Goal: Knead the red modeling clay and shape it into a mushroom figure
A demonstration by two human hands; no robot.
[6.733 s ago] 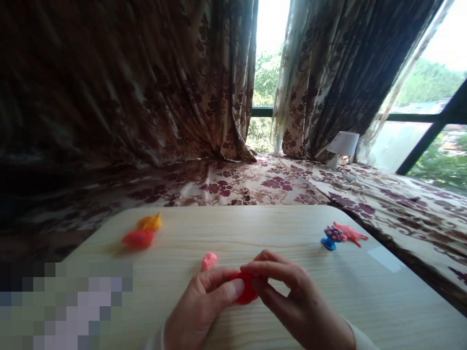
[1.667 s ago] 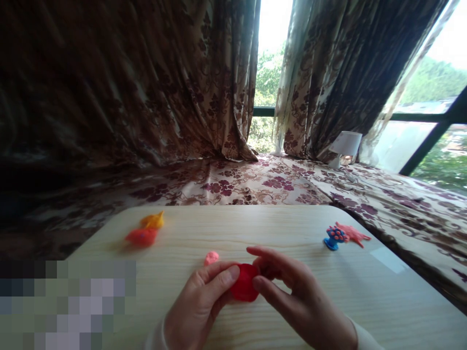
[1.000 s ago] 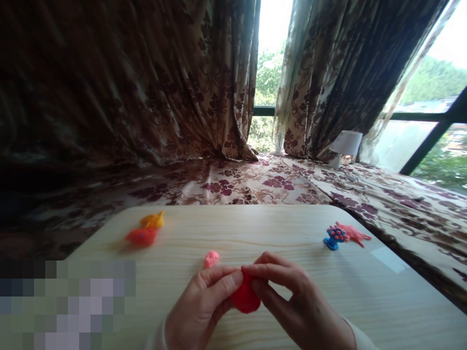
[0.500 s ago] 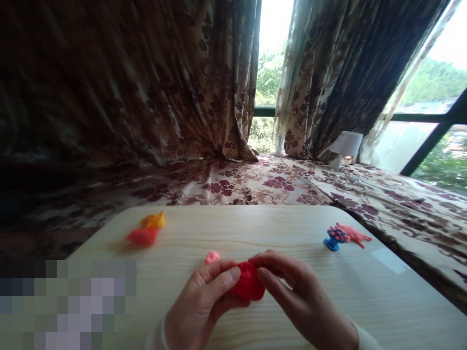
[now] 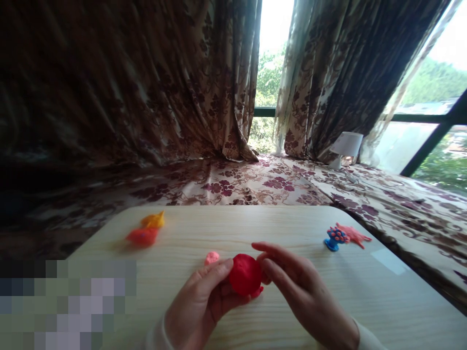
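Note:
A flattened round piece of red modelling clay [image 5: 245, 274] is held above the table, its broad face toward me. My left hand [image 5: 200, 296] grips it from the left, thumb on the rim and fingers underneath. On the other side my right hand [image 5: 297, 287] has its thumb and bent fingers at the clay's right edge, while the index finger reaches out above it. A smaller red bit shows below the disc, partly covered. Just behind my left hand lies a pink lump of clay [image 5: 212, 258].
At the left of the pale wooden table [image 5: 251, 228] are an orange-red clay piece [image 5: 143, 237] and a yellow one [image 5: 153, 220]. To the right stands a blue clay cup with pink dots [image 5: 333, 238], beside a flat pink clay piece [image 5: 353, 235]. A white lamp [image 5: 346, 144] stands behind.
The red clay has been turned so its round face shows more fully. My right index finger has lifted off it, and my left thumb has shifted to its rim.

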